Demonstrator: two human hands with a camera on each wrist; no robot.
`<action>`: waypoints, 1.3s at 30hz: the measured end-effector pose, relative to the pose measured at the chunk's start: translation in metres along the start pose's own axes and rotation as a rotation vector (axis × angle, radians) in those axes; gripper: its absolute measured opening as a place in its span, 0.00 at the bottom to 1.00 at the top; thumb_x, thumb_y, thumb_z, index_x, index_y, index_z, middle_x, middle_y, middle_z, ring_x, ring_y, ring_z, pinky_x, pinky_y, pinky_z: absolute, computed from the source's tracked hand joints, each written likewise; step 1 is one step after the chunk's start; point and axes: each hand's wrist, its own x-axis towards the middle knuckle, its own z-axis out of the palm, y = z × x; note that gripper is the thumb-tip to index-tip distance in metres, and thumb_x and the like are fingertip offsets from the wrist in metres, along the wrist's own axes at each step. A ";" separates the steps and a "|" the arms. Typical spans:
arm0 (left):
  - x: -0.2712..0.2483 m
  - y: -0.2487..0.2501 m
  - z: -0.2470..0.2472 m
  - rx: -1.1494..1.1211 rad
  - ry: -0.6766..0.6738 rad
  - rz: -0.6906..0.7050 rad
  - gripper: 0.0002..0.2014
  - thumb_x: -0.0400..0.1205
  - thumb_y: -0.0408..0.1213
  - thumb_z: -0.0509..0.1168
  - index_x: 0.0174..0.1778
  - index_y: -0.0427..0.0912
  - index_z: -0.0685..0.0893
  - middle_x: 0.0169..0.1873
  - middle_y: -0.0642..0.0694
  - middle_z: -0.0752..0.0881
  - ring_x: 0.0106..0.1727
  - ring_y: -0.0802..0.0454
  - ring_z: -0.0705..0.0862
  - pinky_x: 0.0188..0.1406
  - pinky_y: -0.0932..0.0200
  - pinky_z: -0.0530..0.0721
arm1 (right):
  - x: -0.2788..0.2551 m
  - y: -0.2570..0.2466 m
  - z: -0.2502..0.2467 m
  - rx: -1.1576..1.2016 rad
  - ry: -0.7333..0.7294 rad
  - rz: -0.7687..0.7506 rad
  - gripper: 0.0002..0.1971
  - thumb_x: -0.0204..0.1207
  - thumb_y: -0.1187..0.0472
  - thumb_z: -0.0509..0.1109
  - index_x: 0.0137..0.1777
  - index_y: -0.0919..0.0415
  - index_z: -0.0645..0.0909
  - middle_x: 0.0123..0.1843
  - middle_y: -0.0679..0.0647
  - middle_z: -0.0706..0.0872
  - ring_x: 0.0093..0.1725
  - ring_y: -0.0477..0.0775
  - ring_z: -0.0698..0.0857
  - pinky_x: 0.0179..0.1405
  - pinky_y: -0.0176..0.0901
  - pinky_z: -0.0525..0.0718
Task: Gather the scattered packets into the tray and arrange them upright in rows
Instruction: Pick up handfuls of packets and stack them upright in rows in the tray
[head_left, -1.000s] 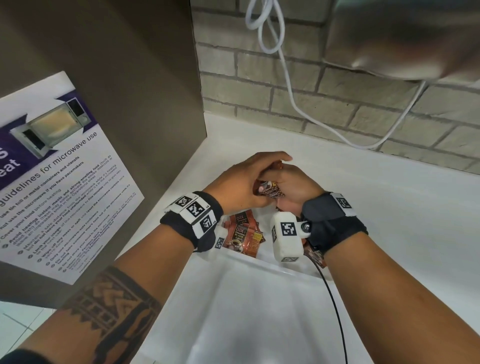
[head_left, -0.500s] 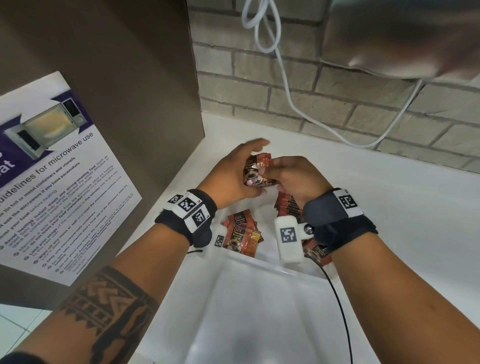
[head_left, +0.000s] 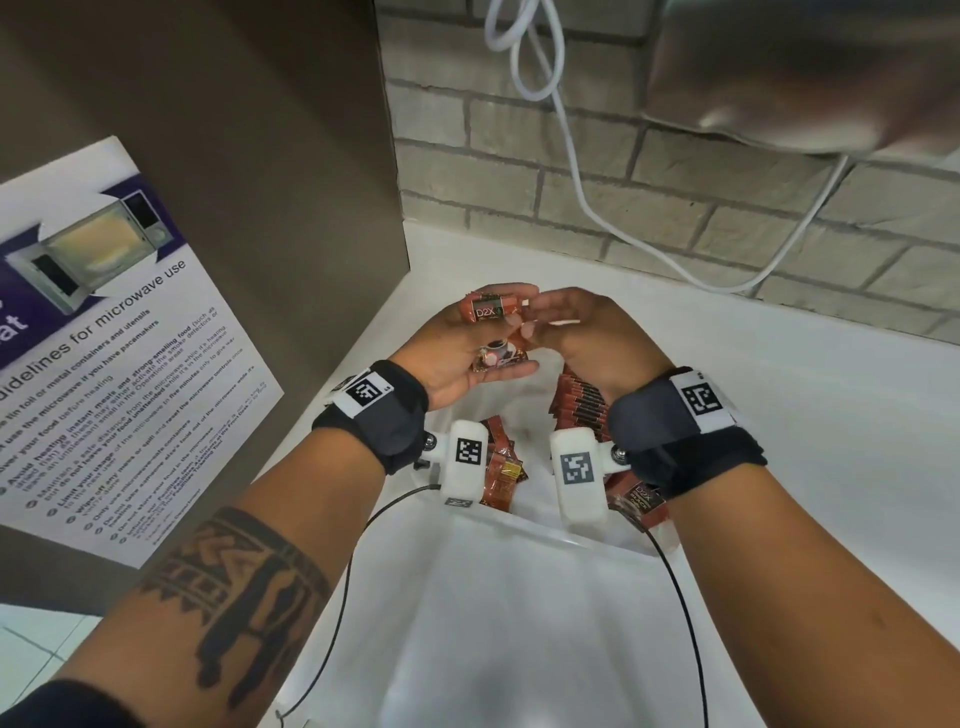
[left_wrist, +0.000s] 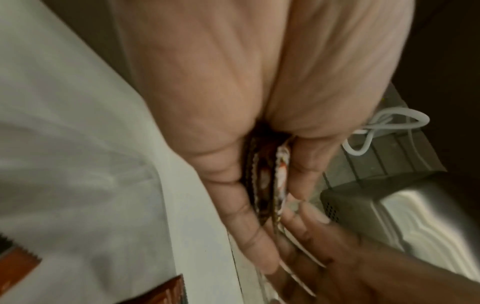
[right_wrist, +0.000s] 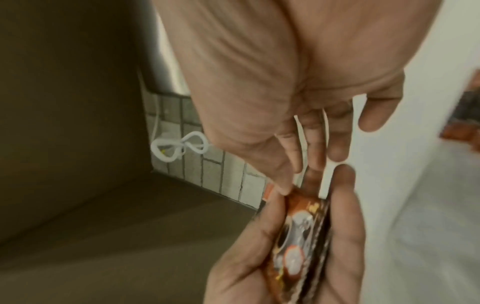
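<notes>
My left hand (head_left: 462, 343) is held palm-up above the far end of the white tray (head_left: 545, 538) and grips a small stack of orange-brown coffee packets (head_left: 488, 312) between thumb and fingers. The right hand (head_left: 540, 322) meets it from the right, and its thumb and fingertips pinch the end of the same stack of packets (right_wrist: 298, 236). In the left wrist view the packets (left_wrist: 262, 181) show edge-on in the left hand's grip. Inside the tray a row of packets (head_left: 582, 405) stands upright at the right. Loose packets (head_left: 498, 462) lie at the left, partly hidden by the wrist cameras.
A brown panel with a microwave-guidelines poster (head_left: 104, 338) closes the left side. A brick wall (head_left: 675, 171) with a hanging white cable (head_left: 571, 156) runs behind the white counter (head_left: 779, 415). A steel appliance (head_left: 805, 78) hangs over the upper right.
Both hands have lifted the stack up and away from the tray. The left hand has turned palm-up, showing the packet faces, and the right hand now holds only the stack's end.
</notes>
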 end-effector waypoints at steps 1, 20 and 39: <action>0.000 0.000 -0.001 0.025 0.011 0.007 0.18 0.89 0.30 0.63 0.75 0.41 0.79 0.59 0.39 0.88 0.59 0.41 0.89 0.56 0.45 0.90 | 0.002 -0.001 -0.002 -0.098 0.042 -0.031 0.13 0.77 0.63 0.76 0.61 0.55 0.83 0.55 0.48 0.86 0.50 0.46 0.87 0.44 0.28 0.79; -0.001 -0.007 -0.009 0.404 0.093 0.060 0.21 0.75 0.24 0.79 0.60 0.45 0.85 0.48 0.44 0.91 0.46 0.50 0.91 0.36 0.59 0.90 | 0.025 -0.010 -0.011 -0.322 -0.093 -0.241 0.04 0.71 0.61 0.81 0.42 0.52 0.89 0.35 0.48 0.89 0.34 0.42 0.84 0.44 0.40 0.82; 0.030 -0.027 -0.003 0.656 0.166 -0.595 0.09 0.85 0.33 0.68 0.60 0.38 0.82 0.41 0.42 0.82 0.33 0.50 0.81 0.32 0.59 0.89 | 0.082 0.035 0.005 -0.948 -0.100 0.142 0.09 0.71 0.55 0.74 0.48 0.54 0.92 0.48 0.47 0.91 0.49 0.50 0.88 0.54 0.45 0.86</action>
